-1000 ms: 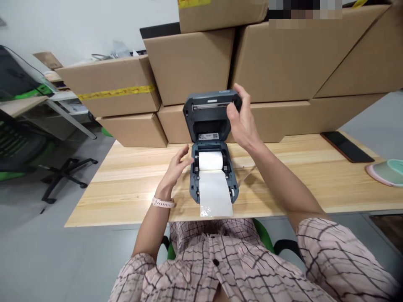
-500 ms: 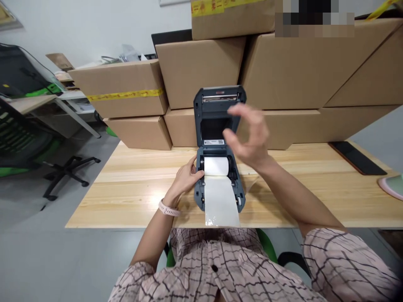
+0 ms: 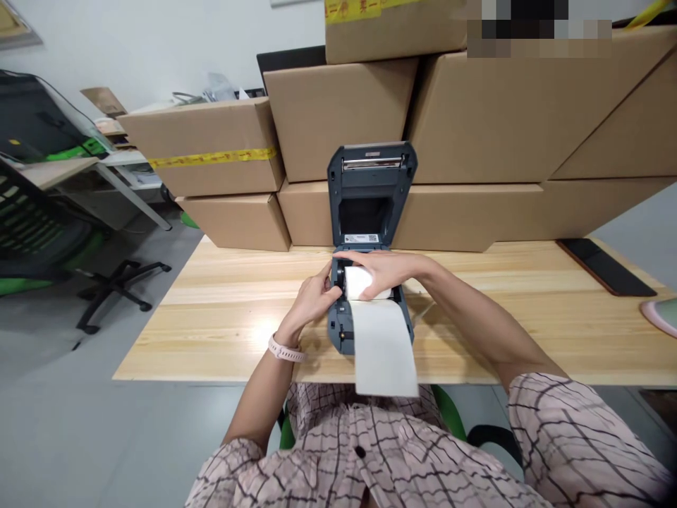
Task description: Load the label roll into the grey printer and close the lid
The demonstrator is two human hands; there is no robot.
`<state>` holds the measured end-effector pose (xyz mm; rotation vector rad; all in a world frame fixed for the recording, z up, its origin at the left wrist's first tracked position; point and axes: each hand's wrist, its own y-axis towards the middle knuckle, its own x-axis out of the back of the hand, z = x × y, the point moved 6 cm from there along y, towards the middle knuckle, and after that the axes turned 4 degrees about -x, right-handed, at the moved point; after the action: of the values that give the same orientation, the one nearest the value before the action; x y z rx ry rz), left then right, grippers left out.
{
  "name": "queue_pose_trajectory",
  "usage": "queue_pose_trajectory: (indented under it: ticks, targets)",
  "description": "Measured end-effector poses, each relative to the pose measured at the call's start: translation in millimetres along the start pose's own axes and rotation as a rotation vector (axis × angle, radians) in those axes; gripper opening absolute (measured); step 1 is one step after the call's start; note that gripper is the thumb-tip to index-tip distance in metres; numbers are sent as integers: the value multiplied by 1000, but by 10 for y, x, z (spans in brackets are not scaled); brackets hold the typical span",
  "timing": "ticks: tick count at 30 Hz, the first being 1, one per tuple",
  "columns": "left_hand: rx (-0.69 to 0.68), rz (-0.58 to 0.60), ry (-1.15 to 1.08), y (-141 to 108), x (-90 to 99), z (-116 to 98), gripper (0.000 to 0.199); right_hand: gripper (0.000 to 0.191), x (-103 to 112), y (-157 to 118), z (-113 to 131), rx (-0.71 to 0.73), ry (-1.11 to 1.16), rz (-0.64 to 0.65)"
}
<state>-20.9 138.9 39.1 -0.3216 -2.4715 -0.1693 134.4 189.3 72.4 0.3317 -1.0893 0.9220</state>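
Observation:
A dark grey label printer (image 3: 343,343) stands on the wooden table with its lid (image 3: 364,192) tipped up and back. Inside lies a white label roll (image 3: 357,281). Its loose strip (image 3: 385,353) hangs forward past the table's front edge. My right hand (image 3: 383,270) is closed over the roll from the right, thumb at the front and fingers behind it, hiding part of it. My left hand (image 3: 316,296) holds the printer's left side, with the thumb on the inner edge by the roll.
Cardboard boxes (image 3: 338,120) are stacked along the back of the table (image 3: 211,331). A black phone-like slab (image 3: 606,268) lies at the right, near a pink-rimmed object (image 3: 661,316). An office chair (image 3: 113,282) stands on the floor to the left.
My right hand has come down from beside the raised lid onto the label roll. The loose strip has shifted right and reaches further forward. My left hand has stayed on the printer.

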Motion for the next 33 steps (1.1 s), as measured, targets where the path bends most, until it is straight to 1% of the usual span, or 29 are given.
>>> queue_pose_trajectory:
  ticks: [3,5,6,7,9,10,12,15,18,20,23,26,28,31,33]
  targets:
    - [-8,-4,-25,-9,-8,7,68,108,203,-244,80,190,149,6]
    - [-13,-3,-37,-13,-14,14,70,108,404,-494,71,265,222,-34]
    - [-14,-2,-42,-14,-16,18,71,108,513,-631,35,278,259,-78]
    - [-14,-2,-43,-13,-17,22,72,108,618,-768,-27,269,300,-137]
    - [-12,-4,-33,-9,-17,32,73,109,782,-1021,-227,195,403,-269]
    - [-9,-7,-26,-6,-16,37,73,109,830,-1129,-358,137,457,-337]
    - [-4,-11,-16,-1,-15,46,73,111,851,-1292,-647,0,546,-459]
    - [0,-18,-27,4,-16,57,74,118,725,-1381,-1057,-197,611,-564]
    - [1,-20,-41,4,-19,65,75,124,521,-1317,-1346,-317,642,-592]
    - [5,-16,-44,4,-22,71,76,123,394,-1227,-1453,-342,645,-597]
    - [12,-14,-50,5,-24,85,79,118,228,-1082,-1528,-353,637,-577]
    - [5,-15,-58,6,-24,93,80,115,110,-1065,-1574,-367,636,-568]
    - [-2,-21,-62,8,-22,96,80,108,44,-1196,-1613,-368,701,-581]
    - [-9,-24,-64,13,-23,98,81,89,-113,-1562,-1665,-366,884,-604]
    - [-7,-17,-57,18,-29,100,81,88,-287,-1781,-1639,-352,980,-568]
